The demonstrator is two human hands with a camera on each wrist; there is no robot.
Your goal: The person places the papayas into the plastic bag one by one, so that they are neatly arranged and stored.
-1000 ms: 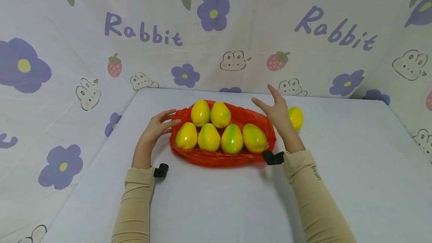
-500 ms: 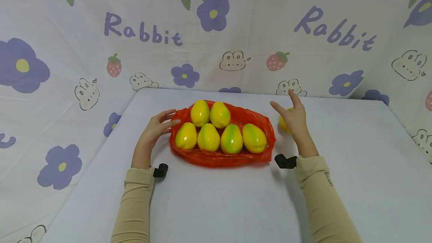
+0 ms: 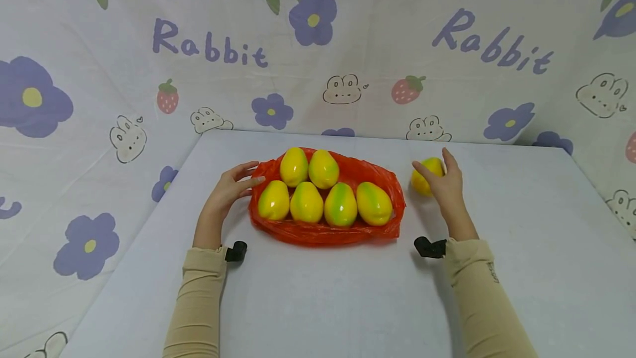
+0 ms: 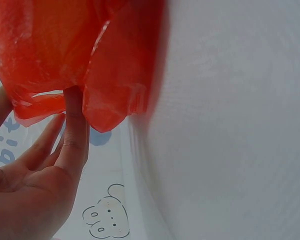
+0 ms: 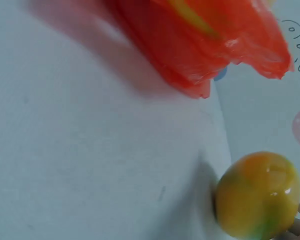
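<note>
In the head view, a red plastic bag (image 3: pixel 325 235) lies with its mouth spread, and several glossy yellow fruits (image 3: pixel 307 203) with green streaks, papaya-like in shape, sit in two rows inside it. My left hand (image 3: pixel 229 189) touches the bag's left edge with loosely extended fingers; in the left wrist view a finger meets the hanging red plastic (image 4: pixel 45 45). To the right of the bag, one more such fruit (image 3: pixel 421 183) stands on the table. My right hand (image 3: pixel 449 188) is beside it, thumb and fingers spread around its near side. The right wrist view has the fruit (image 5: pixel 260 197) with fingertips at its lower right.
A white table (image 3: pixel 318 303) carries everything, backed by a printed cloth (image 3: pixel 348 43) with purple flowers and rabbits. Black wrist cameras, such as the right one (image 3: pixel 428 247), stick out from both sleeves.
My right hand has moved rightward from the bag's right end, and lowered, to the lone fruit. My left hand, the bag and the fruits stay where they were.
</note>
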